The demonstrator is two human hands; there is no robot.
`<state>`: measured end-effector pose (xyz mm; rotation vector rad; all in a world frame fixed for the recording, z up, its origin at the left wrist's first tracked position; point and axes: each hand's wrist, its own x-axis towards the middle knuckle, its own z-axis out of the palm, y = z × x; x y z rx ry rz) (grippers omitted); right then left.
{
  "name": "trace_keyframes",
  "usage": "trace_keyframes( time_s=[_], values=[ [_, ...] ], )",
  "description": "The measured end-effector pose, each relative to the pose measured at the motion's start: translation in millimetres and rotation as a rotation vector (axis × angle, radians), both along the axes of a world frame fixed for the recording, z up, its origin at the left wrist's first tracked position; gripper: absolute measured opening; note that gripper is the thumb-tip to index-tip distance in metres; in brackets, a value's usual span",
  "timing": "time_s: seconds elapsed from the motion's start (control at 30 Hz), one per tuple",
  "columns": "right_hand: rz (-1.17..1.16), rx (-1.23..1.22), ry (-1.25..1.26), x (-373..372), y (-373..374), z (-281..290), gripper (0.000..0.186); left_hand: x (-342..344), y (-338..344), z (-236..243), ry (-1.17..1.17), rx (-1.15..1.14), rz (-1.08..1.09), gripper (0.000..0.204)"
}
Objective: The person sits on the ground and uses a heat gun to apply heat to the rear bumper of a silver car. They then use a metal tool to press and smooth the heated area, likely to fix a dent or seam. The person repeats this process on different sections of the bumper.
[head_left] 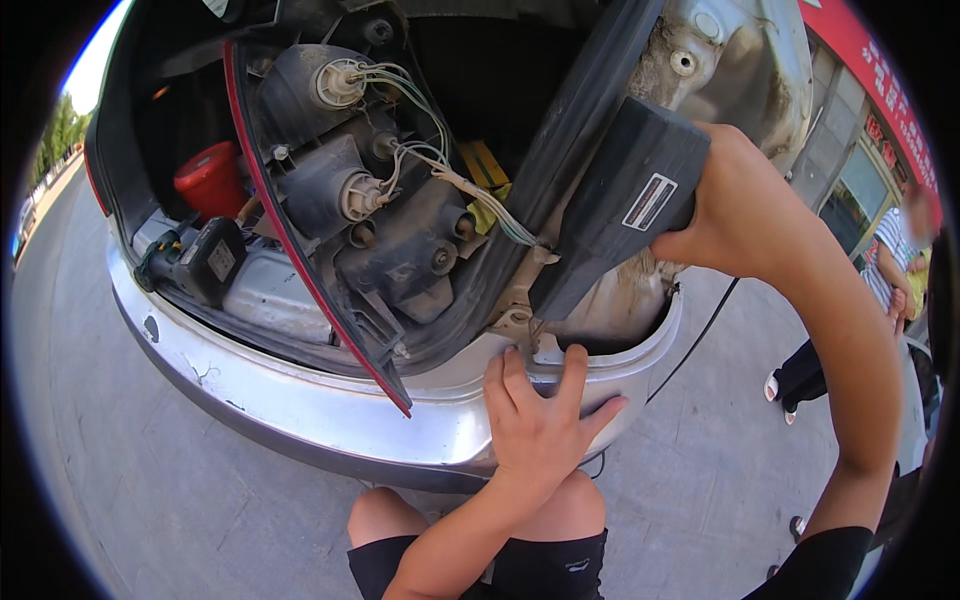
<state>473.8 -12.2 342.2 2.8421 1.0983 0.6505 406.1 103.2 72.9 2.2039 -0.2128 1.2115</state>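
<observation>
My right hand (725,205) grips a black, box-shaped tool (615,190) with a white-edged label; its shape suggests a power tool, but its exact kind is unclear. It tilts down to the left, its narrow lower end close to a metal bracket (513,322) at the car's rear corner. My left hand (540,415) lies with fingers spread on the silver bumper (440,420), just below that bracket. Left of the tool hangs a detached tail light (345,215), its back turned toward me. Wires (470,187) run from its bulb sockets to the car body.
Inside the open trunk are a red container (212,182) and a black box-shaped item (212,262) near the sill. A black cable (705,330) runs down at the right. People (890,260) are at the right by a shopfront. Grey paving (250,490) lies below.
</observation>
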Motion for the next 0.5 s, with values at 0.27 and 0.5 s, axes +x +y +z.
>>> trace_keyframes(
  time_s=[0.27, 0.5],
  values=[
    [0.067, -0.036, -0.059, 4.0, -0.5, 0.7, 0.037, 0.8, 0.9, 1.9, -0.005, 0.001, 0.000, 0.072],
    [0.066, -0.060, -0.070, 3.1, -2.6, -0.7, 0.039, -0.4, -0.3, -0.2, -0.011, 0.010, 0.011, 0.073]
  ],
)
